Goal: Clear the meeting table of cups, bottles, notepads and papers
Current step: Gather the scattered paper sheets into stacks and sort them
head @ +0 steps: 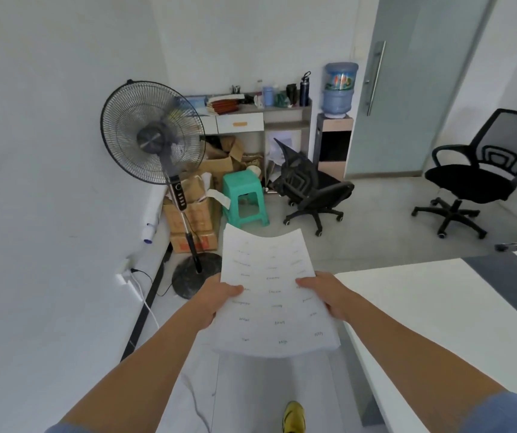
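Observation:
A white sheet of paper (274, 295) with rows of small handwritten words is held flat in front of me, above the floor. My left hand (216, 300) grips its left edge, thumb on top. My right hand (326, 293) grips its right edge in the same way. The white meeting table (438, 323) lies to my right, its corner just beyond my right hand; the paper hangs off to the table's left, not over it.
A standing fan (154, 135) is ahead on the left beside cardboard boxes (193, 214) and a green plastic stool (244, 195). Black office chairs (310, 185) (475, 173), a shelf unit (251, 117), a water dispenser (338, 92) and a glass door (413, 85) lie beyond. A white wall runs along the left.

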A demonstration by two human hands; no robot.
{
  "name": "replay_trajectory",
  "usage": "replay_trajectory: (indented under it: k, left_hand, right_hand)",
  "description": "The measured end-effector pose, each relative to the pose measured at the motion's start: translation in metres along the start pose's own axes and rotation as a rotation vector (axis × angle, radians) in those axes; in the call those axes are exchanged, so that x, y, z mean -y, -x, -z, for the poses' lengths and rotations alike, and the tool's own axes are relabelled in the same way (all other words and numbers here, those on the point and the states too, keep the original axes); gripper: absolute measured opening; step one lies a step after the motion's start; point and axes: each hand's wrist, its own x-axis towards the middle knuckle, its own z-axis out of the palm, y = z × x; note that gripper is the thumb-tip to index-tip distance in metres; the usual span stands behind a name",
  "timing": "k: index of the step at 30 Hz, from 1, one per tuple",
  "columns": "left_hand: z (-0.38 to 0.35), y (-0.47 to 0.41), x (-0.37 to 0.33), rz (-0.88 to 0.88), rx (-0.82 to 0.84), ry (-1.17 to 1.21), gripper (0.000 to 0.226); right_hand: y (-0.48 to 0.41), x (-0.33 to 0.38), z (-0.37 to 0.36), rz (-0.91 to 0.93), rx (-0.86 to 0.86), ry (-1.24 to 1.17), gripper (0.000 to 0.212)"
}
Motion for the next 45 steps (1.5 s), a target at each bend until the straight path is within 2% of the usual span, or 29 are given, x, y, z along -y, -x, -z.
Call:
replay_trajectory:
  k: [8, 14, 19, 23, 27, 31, 36, 45]
  left_hand:
    - [0.028, -0.184, -0.111, 0.017, -0.015, -0.013, 0.035]
    - [0.026, -0.278, -0.185, -0.003, 0.02, 0.039, 0.038]
    - [0.018, -0.375, -0.249, -0.039, 0.134, -0.039, 0.032]
    - [0.004, -0.471, -0.305, -0.071, 0.236, -0.082, 0.036]
    - [-0.018, -0.545, -0.367, -0.086, 0.365, -0.144, 0.03]
    - [-0.061, -0.606, -0.418, -0.1, 0.488, -0.213, 0.03]
    - [-0.148, -0.671, -0.452, -0.102, 0.657, -0.275, 0.033]
    - [-0.364, -0.777, -0.517, -0.101, 0.923, -0.446, 0.039]
  right_hand:
    - [-0.18, 0.114, 0.002, 0.012, -0.011, -0.002, 0.024]
    - [-0.261, 0.203, 0.022, 0.013, -0.038, -0.023, 0.017]
    - [-0.334, 0.252, 0.048, -0.026, -0.059, -0.088, 0.029]
    - [-0.402, 0.289, 0.075, -0.015, -0.182, -0.101, 0.032]
    - [-0.452, 0.324, 0.099, -0.01, -0.295, -0.171, 0.034]
    - [-0.474, 0.35, 0.136, 0.024, -0.383, -0.287, 0.03]
    - [-0.495, 0.368, 0.215, 0.048, -0.481, -0.425, 0.029]
    - [-0.544, 0.385, 0.413, 0.029, -0.656, -0.572, 0.039]
